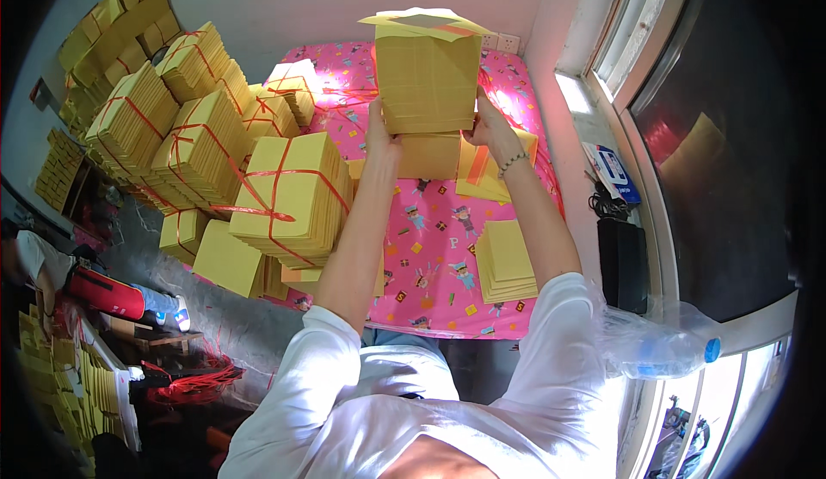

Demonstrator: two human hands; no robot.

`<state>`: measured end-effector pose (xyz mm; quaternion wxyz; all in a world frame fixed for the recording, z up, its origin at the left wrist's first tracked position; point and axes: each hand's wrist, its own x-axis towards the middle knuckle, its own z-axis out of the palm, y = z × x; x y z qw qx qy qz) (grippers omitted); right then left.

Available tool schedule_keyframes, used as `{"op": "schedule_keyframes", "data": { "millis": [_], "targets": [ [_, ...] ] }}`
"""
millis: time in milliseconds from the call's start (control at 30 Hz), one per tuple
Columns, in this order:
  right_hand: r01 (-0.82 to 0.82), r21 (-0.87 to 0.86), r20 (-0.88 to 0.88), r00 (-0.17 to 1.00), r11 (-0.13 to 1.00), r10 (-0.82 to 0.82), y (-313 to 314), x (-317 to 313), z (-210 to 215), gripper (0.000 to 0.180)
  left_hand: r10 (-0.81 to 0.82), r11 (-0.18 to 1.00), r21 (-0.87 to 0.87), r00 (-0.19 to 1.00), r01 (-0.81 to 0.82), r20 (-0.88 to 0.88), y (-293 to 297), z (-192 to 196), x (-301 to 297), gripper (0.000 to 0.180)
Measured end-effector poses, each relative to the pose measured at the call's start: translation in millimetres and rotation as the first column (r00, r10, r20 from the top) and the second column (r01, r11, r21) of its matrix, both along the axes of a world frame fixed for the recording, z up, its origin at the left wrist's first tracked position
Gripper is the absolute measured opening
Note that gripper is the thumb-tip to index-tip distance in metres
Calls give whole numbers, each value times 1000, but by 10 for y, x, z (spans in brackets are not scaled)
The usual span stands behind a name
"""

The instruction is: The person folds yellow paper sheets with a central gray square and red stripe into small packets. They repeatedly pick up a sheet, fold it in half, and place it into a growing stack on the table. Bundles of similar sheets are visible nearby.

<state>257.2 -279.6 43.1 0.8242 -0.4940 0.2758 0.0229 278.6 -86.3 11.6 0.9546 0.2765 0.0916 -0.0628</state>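
Observation:
Both of my hands grip an upright stack of yellow paper envelopes above the far half of a pink patterned table. My left hand closes on its lower left edge, and my right hand on the lower right corner. At the top of the stack, loose flaps or sheets fan outward. Brown-yellow paper lies just below the hands, partly covered by them. More yellow envelopes with an orange strip lie by my right wrist. A small pile of envelopes rests near my right forearm.
Bundles of envelopes tied with red ribbon crowd the table's left side, with taller stacks behind. A plastic bottle is by my right elbow, near the window. Another person is at lower left, near red ribbon.

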Motion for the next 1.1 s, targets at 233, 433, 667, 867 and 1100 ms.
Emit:
{"op": "schedule_keyframes", "data": {
  "millis": [233, 433, 667, 867, 1100],
  "targets": [
    [-3, -31, 119, 993, 1000, 7, 105, -255, 120, 51, 34, 999, -23, 999, -34, 17, -2, 8, -124, 48],
    [10, -7, 71, 997, 1000, -10, -49, -511, -44, 51, 61, 994, 88, 998, -64, 31, -80, 65, -560, 48],
    [-178, 118, 136, 977, 977, 162, -159, -556, -152, 76, -144, 977, 169, 988, 132, 63, 100, -187, -484, 62],
    [-396, 161, 422, 856, 904, 300, -208, -168, -106, 69, -171, 961, 240, 978, 139, 119, 94, 109, -447, 74],
    [-484, 22, 755, 581, 875, 303, -434, 168, -684, 43, -206, 957, 239, 967, 167, 149, -2, 477, -670, 70]
  ]
}}
